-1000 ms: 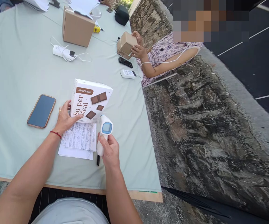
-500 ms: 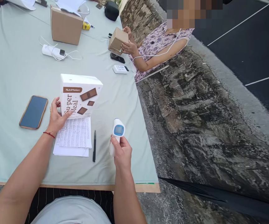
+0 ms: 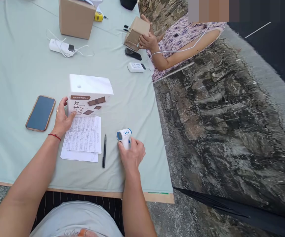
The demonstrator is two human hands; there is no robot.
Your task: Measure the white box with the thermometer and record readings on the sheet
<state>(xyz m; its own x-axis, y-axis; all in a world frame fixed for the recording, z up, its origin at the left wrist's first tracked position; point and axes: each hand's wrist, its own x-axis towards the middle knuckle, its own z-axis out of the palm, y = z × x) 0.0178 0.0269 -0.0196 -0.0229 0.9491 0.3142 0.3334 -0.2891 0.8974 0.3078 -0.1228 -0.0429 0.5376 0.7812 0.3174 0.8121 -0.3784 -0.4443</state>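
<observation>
A: Hands?

B: Right hand (image 3: 133, 155) wrapped round the grip of a handheld thermometer (image 3: 124, 134), screen facing left. Can't tell if it touches the cloth (image 3: 9, 148). Left hand (image 3: 62, 121) grasps the white box (image 3: 90, 85) by its left side, thumb on the front.

A: Box where?

B: At the far end of the written sheets (image 3: 83, 136), printed front toward the wearer.

A: Around that?

B: Black pen (image 3: 104, 151) lies between sheets and thermometer. Phone (image 3: 40, 113) left of the left hand, screen up.

A: Further out?

B: Co-worker's near hand (image 3: 148, 42) on a small carton (image 3: 136, 31); larger carton (image 3: 76, 19) left of that.
</observation>
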